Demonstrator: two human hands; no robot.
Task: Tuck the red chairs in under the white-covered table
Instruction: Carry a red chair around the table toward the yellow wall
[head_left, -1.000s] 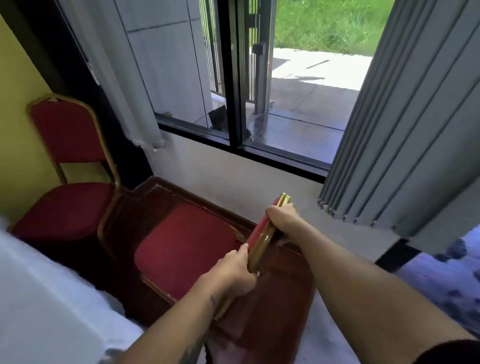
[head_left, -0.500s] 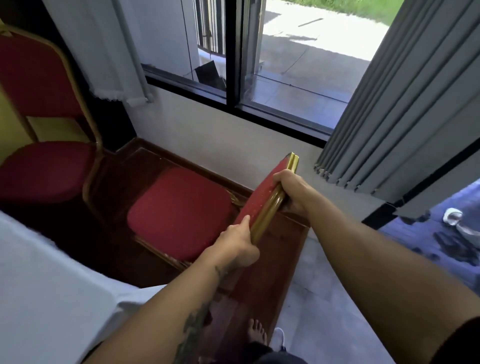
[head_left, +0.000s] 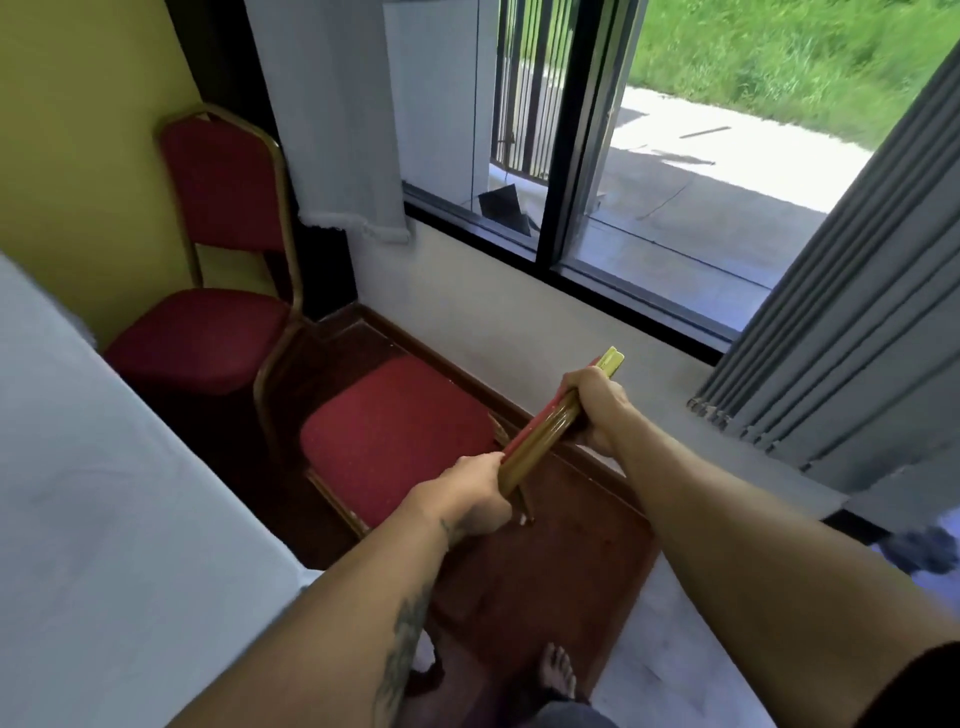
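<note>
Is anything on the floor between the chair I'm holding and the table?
Nothing visible does. Both hands, left and right, grip the chair by its backrest, and only bare dark floor shows between its seat and the table.

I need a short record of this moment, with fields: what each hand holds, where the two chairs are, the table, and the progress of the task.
left hand: closed on the near end of the gold-framed backrest top of the near red padded chair
right hand: closed on the far end of the same backrest
near chair: seat fully visible beside the white-covered table, not yet tucked under
second red padded chair: by the yellow wall, its seat also fully visible
floor: dark red wooden platform under the chairs
progress: no chair tucked in yet
</note>
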